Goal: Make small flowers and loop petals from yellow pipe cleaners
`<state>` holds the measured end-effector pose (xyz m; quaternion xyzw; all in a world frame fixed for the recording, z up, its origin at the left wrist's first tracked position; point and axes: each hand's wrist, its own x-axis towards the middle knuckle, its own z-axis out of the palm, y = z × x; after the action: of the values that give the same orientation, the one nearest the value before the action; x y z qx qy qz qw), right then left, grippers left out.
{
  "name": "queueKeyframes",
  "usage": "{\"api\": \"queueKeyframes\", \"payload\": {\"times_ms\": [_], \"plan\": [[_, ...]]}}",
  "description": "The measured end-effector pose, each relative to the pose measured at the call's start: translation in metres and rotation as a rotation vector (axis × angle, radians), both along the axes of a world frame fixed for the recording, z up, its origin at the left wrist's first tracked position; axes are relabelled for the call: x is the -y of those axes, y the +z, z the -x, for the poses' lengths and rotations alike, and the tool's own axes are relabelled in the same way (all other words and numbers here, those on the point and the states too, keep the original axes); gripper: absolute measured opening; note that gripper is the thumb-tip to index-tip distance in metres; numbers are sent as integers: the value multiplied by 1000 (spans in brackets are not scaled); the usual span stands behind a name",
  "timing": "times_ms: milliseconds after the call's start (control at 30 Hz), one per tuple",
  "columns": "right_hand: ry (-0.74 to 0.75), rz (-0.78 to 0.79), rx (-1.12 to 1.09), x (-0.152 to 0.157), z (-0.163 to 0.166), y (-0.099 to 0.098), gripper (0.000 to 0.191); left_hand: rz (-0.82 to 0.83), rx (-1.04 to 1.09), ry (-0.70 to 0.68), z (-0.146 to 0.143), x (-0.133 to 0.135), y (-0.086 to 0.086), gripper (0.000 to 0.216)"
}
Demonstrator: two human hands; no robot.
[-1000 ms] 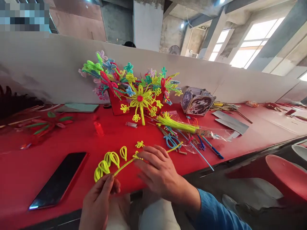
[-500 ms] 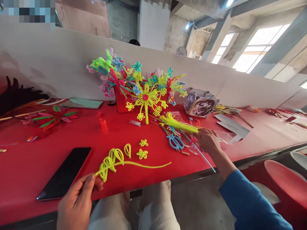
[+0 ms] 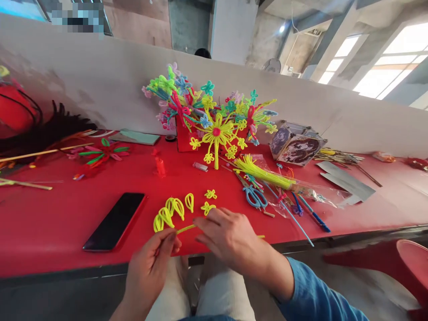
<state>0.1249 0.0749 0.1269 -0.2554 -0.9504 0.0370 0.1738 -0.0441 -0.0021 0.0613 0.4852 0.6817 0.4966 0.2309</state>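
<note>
Dark fringed bundle (image 3: 55, 129): beyond the phone and to its left, cut off by the picture's edge; what it is cannot be made out.
Phone (image 3: 115, 220): flat on the red table (image 3: 50, 227), screen dark.
Left hand (image 3: 149, 258): right of the phone, thumb and forefinger pinched together on the yellow stem; the other fingertips are mostly hidden.
Yellow loops (image 3: 165, 217): just right of the phone, teardrop-shaped, some overlapping.
Yellow stem (image 3: 185, 228): right of the phone, between the hands; thin, and straight in the short stretch that shows, the rest covered.
Small flowers (image 3: 210, 194): two, yellow, farther right of the phone, the nearer one close against the right hand's outline.
Right hand (image 3: 234, 238): well right of the phone, fingers bent over the stem; fingertips obscured, so I cannot tell whether they have closed on it.
Yellow tip (image 3: 261, 236): beyond that wrist; any join with the stem is hidden.
</note>
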Motion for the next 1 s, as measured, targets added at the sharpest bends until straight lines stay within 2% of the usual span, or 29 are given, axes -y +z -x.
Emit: {"api": "queueKeyframes", "payload": {"times_ms": [100,200,267,400,567,667,1000], "plan": [[12,39,57,4,11,-8,17,19,-42,-61,0,4,1,26],[-42,146,12,7,9,-20,16,-3,-115,-67,8,6,-2,25],[-103,228,-22,10,5,-31,13,-78,-227,-87,15,6,-5,22],[-221,366,-63,18,-2,-54,11,-184,-496,-229,21,9,-11,18],[-267,426,-137,24,-8,-65,15,-91,-664,-345,16,6,-10,20],[-280,429,-172,24,-9,-63,16,-51,-626,-351,13,3,-8,18],[-298,505,-298,25,-2,-61,13,42,-242,-240,6,0,-4,15]]}}
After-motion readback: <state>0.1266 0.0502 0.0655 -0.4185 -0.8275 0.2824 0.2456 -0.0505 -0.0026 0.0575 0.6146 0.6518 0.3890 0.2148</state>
